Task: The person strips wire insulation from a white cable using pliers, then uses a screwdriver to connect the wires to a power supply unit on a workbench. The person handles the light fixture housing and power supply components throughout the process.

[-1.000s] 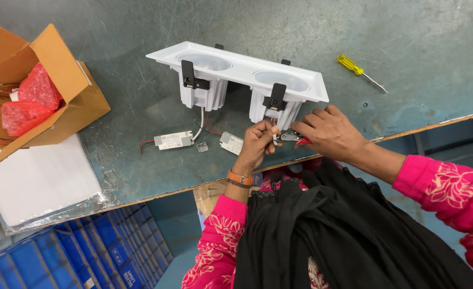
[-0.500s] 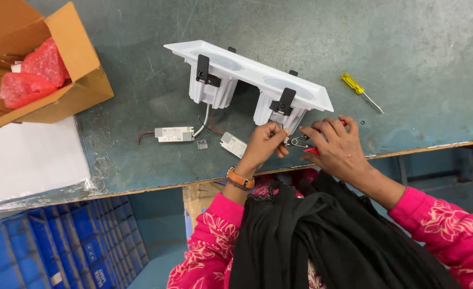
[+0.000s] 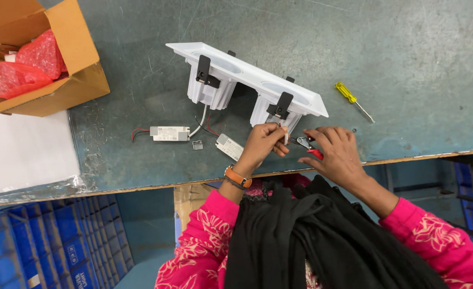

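Now, line by line, as I watch from my remote seat:

Left hand: my left hand (image 3: 262,143) pinches a thin white wire end (image 3: 285,137) just below the fixture's right housing; fingers pressed together on it.

Right hand: my right hand (image 3: 337,152) is curled around small red-handled pliers (image 3: 307,144), whose tip points at the wire.

Change: half a second back the hands overlapped; now I see them slightly apart, with the pliers exposed.

Fixture: the white twin downlight housing (image 3: 247,75) lies tilted on the green bench (image 3: 407,53), its black spring clips facing me.

Nearby: a white driver box (image 3: 169,133) and a second one (image 3: 230,146) lie wired beside it; a yellow screwdriver (image 3: 354,100) sits apart.

Meaning: I judge the wire work at the right housing is mid-step.
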